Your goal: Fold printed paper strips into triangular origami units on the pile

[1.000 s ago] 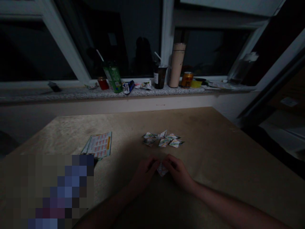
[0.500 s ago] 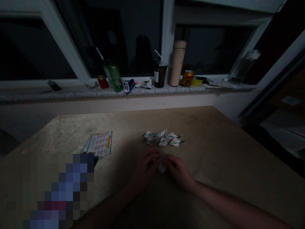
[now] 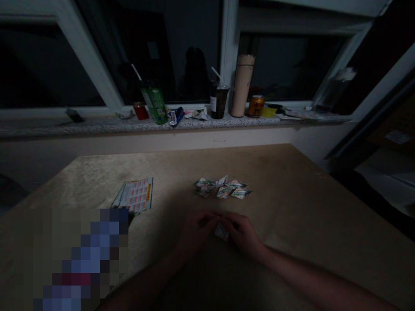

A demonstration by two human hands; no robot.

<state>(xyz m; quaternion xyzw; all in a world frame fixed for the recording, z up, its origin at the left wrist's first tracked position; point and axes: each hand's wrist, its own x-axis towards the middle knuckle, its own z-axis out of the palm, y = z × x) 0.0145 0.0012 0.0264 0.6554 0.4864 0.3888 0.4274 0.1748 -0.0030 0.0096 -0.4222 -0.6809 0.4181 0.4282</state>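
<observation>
Between my two hands, low over the table, is a small folded piece of printed paper [image 3: 221, 232]. My left hand [image 3: 199, 226] pinches it from the left, thumb and fingers closed. From the other side my right hand [image 3: 241, 229] grips it, with the thumb on top. The fingers cover the paper's upper part; its lower point shows. Just beyond the hands lies a group of several folded paper pieces [image 3: 223, 192], printed in the same white and green, in two rough rows.
Printed sheets [image 3: 138, 194] lie in a stack on the wooden table [image 3: 275, 172] at the left. Along the windowsill [image 3: 191, 124] stand a green can [image 3: 157, 103], a dark cup with a straw [image 3: 219, 103], a pink flask [image 3: 242, 86] and a gold can [image 3: 256, 106]. A pixelated patch hides the lower left.
The fingers of my left hand have curled in closer to the right hand. More of the paper's lower part now shows below the thumbs. The pieces on the table stay put.
</observation>
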